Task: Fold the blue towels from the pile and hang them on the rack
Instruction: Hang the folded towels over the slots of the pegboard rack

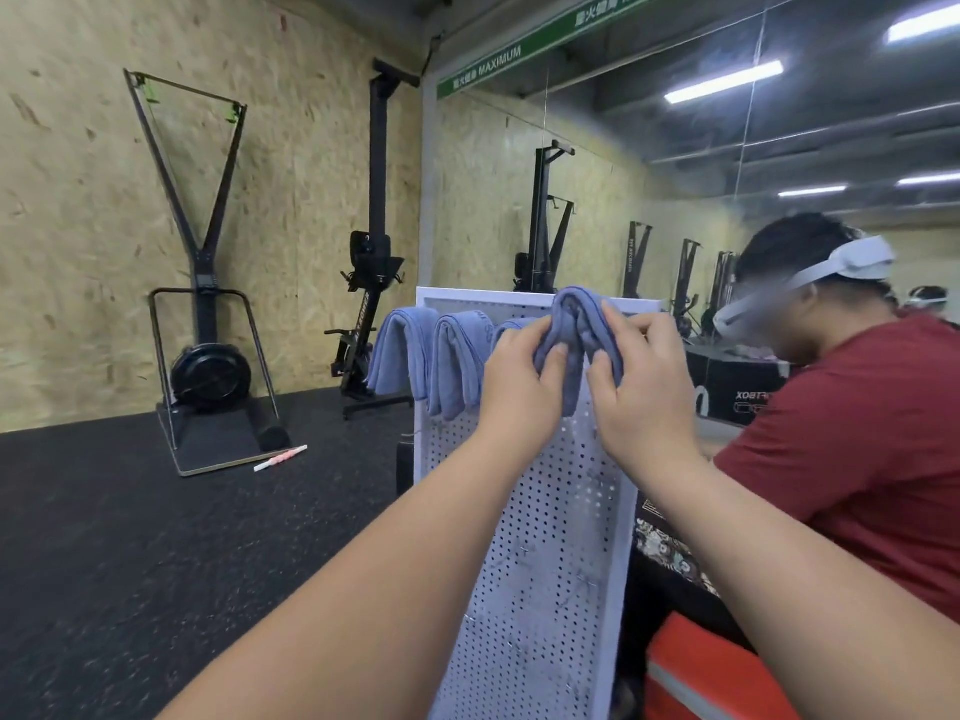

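Left hand point(519, 379) and right hand point(644, 392) both grip one folded blue towel point(574, 324) at the top of the rack point(545, 511). Each hand pinches its own side of the fold between thumb and curled fingers. That towel is draped over the upper rim of the white perforated rack, bunched between the two grips. Just to its left, more blue towels point(457, 366) hang side by side over the same rim, the nearest partly hidden behind the left hand. Right of the rack is a person in a red shirt point(857, 433). Across the dark floor point(130, 537), a pink-and-white stick point(280, 458) lies beside a black exercise machine point(208, 366) near the chipboard wall point(78, 200).
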